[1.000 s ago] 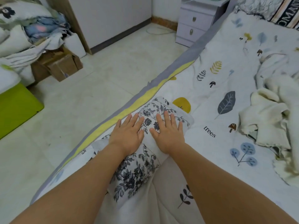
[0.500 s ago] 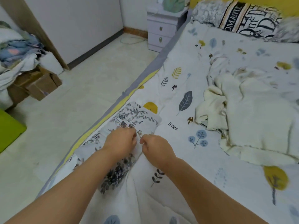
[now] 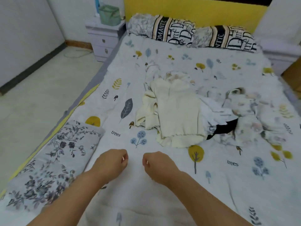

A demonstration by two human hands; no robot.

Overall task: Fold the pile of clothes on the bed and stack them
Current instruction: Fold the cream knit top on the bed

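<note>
A folded grey floral garment (image 3: pixel 55 159) lies flat along the bed's near left edge. Further in, at the bed's middle, sits a crumpled pile of clothes: a cream knitted garment (image 3: pixel 177 111) on top, with a black piece (image 3: pixel 226 128) and pale printed garments (image 3: pixel 247 111) to its right. My left hand (image 3: pixel 110 162) and my right hand (image 3: pixel 158 165) hover side by side above the bare sheet, right of the folded garment and short of the pile. Both have loosely curled fingers and hold nothing.
The bed (image 3: pixel 162 62) wears a white leaf-print sheet. Two patterned pillows (image 3: pixel 192 33) lean on a yellow headboard. A white nightstand (image 3: pixel 104 39) with a green bag (image 3: pixel 110 15) stands at the far left. Tiled floor (image 3: pixel 35 101) runs along the bed's left side.
Both hands lifted off the folded floral garment, which now lies left of them, and moved right over the sheet. The view swung up and right, bringing the clothes pile and pillows into sight.
</note>
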